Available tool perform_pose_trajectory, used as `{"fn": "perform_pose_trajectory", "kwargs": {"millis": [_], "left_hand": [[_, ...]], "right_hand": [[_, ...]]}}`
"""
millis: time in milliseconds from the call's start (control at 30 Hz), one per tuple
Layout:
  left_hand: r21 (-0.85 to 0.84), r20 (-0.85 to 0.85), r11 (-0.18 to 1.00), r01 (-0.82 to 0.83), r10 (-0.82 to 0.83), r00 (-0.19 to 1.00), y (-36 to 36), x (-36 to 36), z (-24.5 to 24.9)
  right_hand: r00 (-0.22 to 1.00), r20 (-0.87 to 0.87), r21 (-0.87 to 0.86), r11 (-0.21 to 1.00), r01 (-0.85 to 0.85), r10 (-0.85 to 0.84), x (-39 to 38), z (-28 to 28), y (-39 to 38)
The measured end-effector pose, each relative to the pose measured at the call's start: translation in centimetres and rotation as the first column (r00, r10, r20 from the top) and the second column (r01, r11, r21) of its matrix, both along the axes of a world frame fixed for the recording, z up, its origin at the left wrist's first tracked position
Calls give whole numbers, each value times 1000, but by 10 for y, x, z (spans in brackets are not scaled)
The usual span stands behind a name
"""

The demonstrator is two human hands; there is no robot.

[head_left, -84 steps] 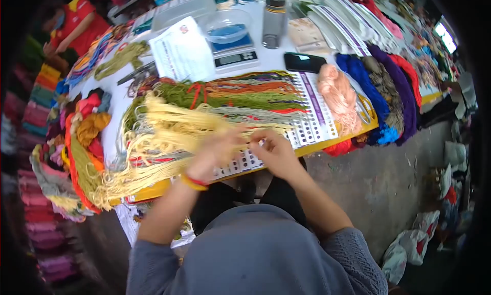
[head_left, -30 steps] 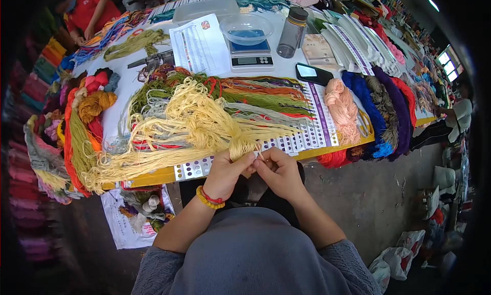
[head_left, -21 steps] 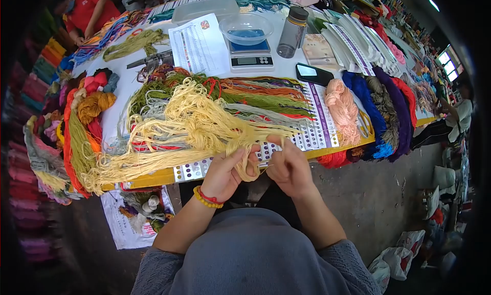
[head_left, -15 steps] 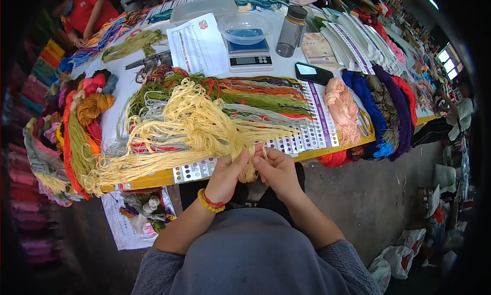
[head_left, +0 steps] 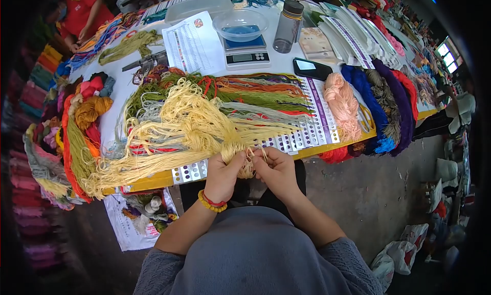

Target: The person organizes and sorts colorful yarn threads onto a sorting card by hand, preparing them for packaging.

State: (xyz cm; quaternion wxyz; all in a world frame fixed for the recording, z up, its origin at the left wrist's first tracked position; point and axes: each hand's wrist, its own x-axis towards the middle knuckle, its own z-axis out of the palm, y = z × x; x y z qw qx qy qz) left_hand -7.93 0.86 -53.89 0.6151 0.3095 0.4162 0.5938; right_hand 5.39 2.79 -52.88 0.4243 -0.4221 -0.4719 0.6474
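Observation:
A large pale-yellow skein of thread (head_left: pixel 192 123) sprawls over the near part of the table, its end gathered at the table's front edge. My left hand (head_left: pixel 224 175) is closed around that gathered end, with a yellow bead bracelet at the wrist. My right hand (head_left: pixel 277 173) pinches a few strands of the same skein close beside the left one, and a small loop stands up from its fingers. Beneath the skein lie green, grey, orange and red threads (head_left: pixel 261 93) attached to white cards with punched holes (head_left: pixel 316 108).
Behind the threads stand a digital scale (head_left: pixel 247 59) bearing a clear bowl (head_left: pixel 240 25), a dark bottle (head_left: pixel 288 29), a phone (head_left: pixel 312 69) and a printed sheet (head_left: pixel 192 44). Peach (head_left: pixel 341 108) and blue (head_left: pixel 364 100) skeins lie right. A person in red (head_left: pixel 84 14) works far left.
The gathered end of the yellow skein has been drawn up, bunching more tightly between my hands. Both hands stay close together at the table edge, the left slightly lower.

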Motion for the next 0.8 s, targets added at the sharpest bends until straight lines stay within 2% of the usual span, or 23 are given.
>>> {"fn": "perform_pose_trajectory", "kwargs": {"millis": [67,133,200,267,333,367,400,433,467,500,533,600,633,667,700,733,800], "left_hand": [[-7,43,1000,-4,4,999,0,1,2],[45,-92,999,-12,16,996,0,5,7],[40,-85,999,-4,7,996,0,2,1],[35,-77,999,5,-2,997,1,2,-1],[-54,65,997,-46,49,997,3,3,4],[-55,66,998,-43,47,997,5,1,3],[-35,304,999,24,-12,953,8,-5,1],[-1,524,996,86,-72,849,11,-11,-1],[-1,527,996,90,-76,846,14,-18,0],[3,562,992,123,-103,821,18,-27,1],[9,596,988,155,-130,793,22,-37,3],[6,607,982,189,-154,779,34,-56,10],[-6,616,975,222,-171,769,40,-65,12],[-11,616,974,225,-171,769,48,-70,11],[-44,650,981,188,-115,751,58,-75,7],[-76,681,985,152,-60,730,70,-83,2],[-31,706,993,115,-59,706,93,-127,-13]], "right_hand": [[1000,11,32,999,-5,5,0,-5,1],[1000,22,64,998,-11,9,0,-8,0],[994,108,131,991,-20,5,0,-9,0],[997,73,159,987,-2,-10,0,-16,1],[999,40,188,982,15,-23,1,-9,5],[972,-233,-82,996,-42,22,6,0,10],[871,-490,-320,933,-166,-14,12,6,16],[858,-513,-288,943,-166,-5,20,2,23],[970,-242,-139,989,-46,11,27,-2,31],[992,105,166,985,49,-68,36,0,41],[885,399,468,883,27,-239,44,2,51],[893,248,627,765,147,-375,56,6,74],[947,34,538,804,252,-319,54,9,83],[946,34,534,806,255,-322,55,17,89],[888,-454,244,949,198,-68,57,30,94],[519,-854,25,999,-37,40,59,37,103],[253,-964,43,985,-167,85,88,29,131]]}}
